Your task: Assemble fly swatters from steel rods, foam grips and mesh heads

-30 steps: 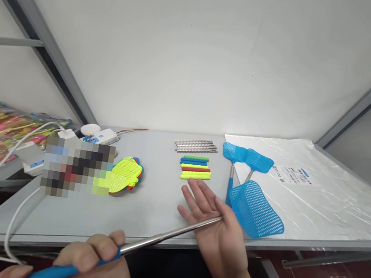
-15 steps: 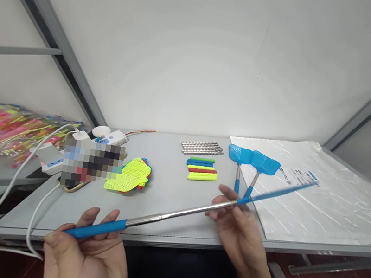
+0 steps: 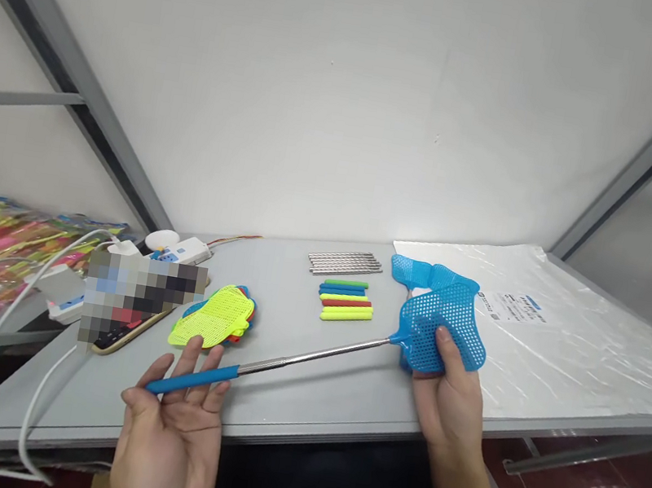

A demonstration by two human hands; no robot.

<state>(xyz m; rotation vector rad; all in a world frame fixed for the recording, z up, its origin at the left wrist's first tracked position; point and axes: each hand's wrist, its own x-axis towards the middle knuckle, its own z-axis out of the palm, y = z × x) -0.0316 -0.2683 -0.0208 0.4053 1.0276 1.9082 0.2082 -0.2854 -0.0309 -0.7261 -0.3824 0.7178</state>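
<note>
Left hand (image 3: 169, 434) lies palm-up, fingers spread and unclenched, with the handle of a blue fly swatter (image 3: 193, 378) resting across it. Right hand (image 3: 452, 404) grasps the swatter's mesh head (image 3: 433, 331), thumb pressed on top.

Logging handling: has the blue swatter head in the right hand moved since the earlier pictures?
Yes. The blue mesh swatter head, in the right hand, has shifted toward the two lying blue swatters, now overlapping them in view.
</note>
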